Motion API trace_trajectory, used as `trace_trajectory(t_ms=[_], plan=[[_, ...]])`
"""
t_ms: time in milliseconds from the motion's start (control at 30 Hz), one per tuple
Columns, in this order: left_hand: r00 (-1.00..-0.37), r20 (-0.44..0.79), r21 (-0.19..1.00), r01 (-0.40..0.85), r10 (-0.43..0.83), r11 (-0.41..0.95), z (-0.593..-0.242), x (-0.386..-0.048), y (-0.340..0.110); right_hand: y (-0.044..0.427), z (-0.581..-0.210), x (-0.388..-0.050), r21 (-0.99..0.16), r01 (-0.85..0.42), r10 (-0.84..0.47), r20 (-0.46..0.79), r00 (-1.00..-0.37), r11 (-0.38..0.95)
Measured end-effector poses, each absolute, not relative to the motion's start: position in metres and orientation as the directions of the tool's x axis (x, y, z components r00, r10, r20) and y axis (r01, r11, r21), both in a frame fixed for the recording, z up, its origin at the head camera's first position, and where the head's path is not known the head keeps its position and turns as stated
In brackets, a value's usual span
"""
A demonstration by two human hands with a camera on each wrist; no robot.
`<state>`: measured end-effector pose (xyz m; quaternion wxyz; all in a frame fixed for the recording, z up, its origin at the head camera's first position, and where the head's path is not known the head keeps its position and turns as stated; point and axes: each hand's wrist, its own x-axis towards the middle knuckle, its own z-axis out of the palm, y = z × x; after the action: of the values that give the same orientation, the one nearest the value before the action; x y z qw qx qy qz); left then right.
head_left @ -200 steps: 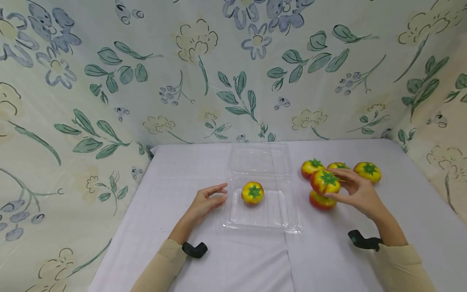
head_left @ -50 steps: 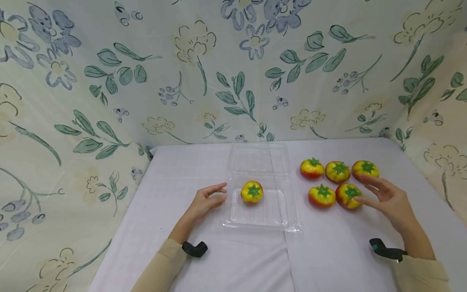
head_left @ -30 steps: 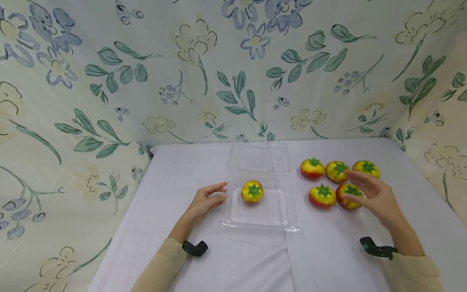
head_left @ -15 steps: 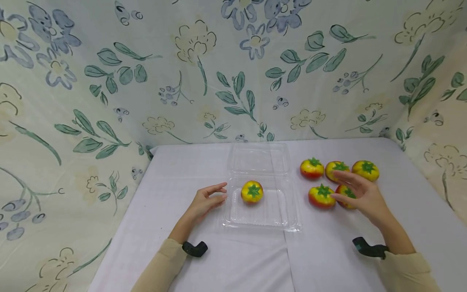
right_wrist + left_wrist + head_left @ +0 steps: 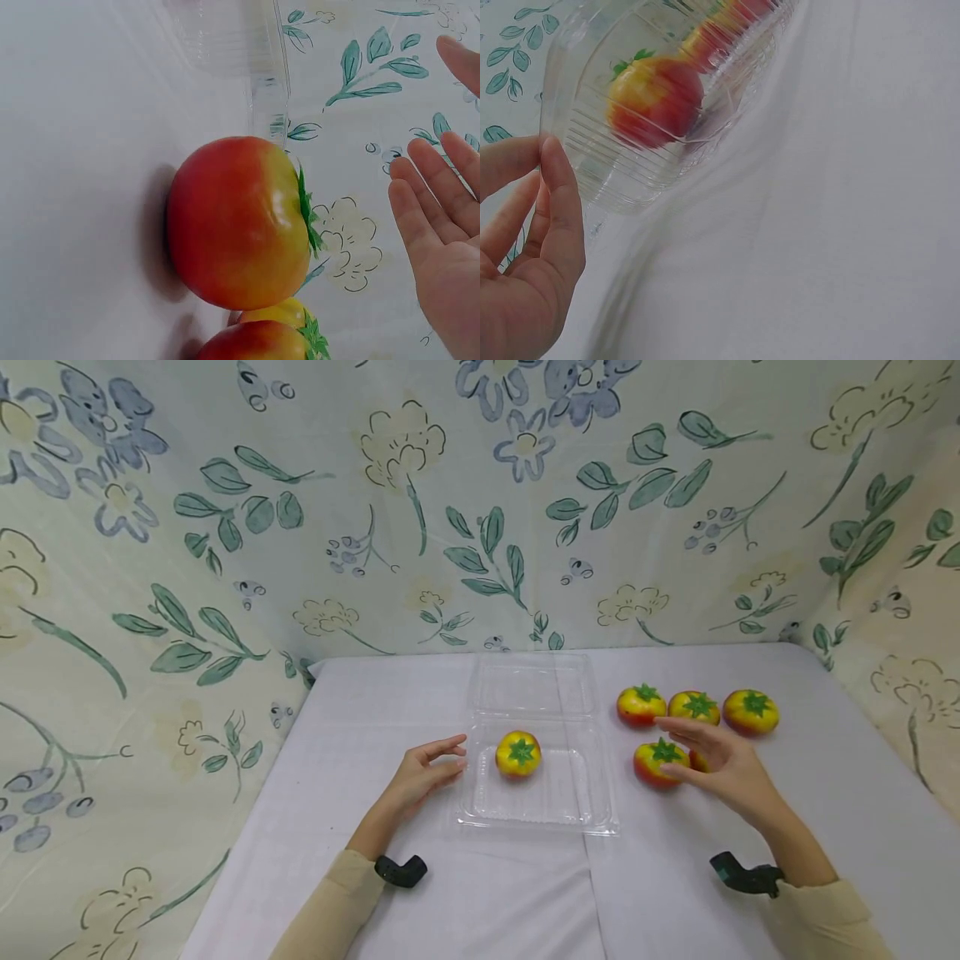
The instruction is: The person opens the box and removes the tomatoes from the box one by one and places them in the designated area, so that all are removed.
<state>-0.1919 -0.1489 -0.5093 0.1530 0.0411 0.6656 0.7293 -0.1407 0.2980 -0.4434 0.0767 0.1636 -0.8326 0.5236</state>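
Note:
In the head view, my right hand (image 5: 720,766) hovers over the front-left tomato (image 5: 654,768), thumb and fingers spread apart around its top. The right wrist view shows this tomato (image 5: 236,225) with the hand (image 5: 450,225) apart from it, holding nothing. Behind the right fingers another tomato (image 5: 698,762) is mostly hidden. My left hand (image 5: 420,779) stays at the left edge of a clear plastic clamshell box (image 5: 555,806), fingertips at its rim (image 5: 551,124), thumb and forefinger apart in the head view. One tomato (image 5: 518,754) sits inside the box.
A back row of tomatoes stands at the right: one on the left (image 5: 641,706), one in the middle (image 5: 695,706) and one on the right (image 5: 752,712). The box's lid (image 5: 534,685) lies folded back. A floral cloth (image 5: 480,527) hangs behind the white-covered table (image 5: 360,710).
Earlier my right hand held a tomato above the front-left one; that tomato then stood in the front row, on the right. The right hand has since moved left. My left hand has stayed put.

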Motion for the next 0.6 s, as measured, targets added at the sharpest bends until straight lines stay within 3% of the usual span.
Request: trace_trajectory(t_ms=[600], plan=[[-0.95, -0.146, 0.983, -0.172, 0.276, -0.071, -0.509, -0.191, -0.148, 0.267, -0.43, -0.147, -0.831, -0.369, -0.315, 0.248, -0.916, 0.417]])
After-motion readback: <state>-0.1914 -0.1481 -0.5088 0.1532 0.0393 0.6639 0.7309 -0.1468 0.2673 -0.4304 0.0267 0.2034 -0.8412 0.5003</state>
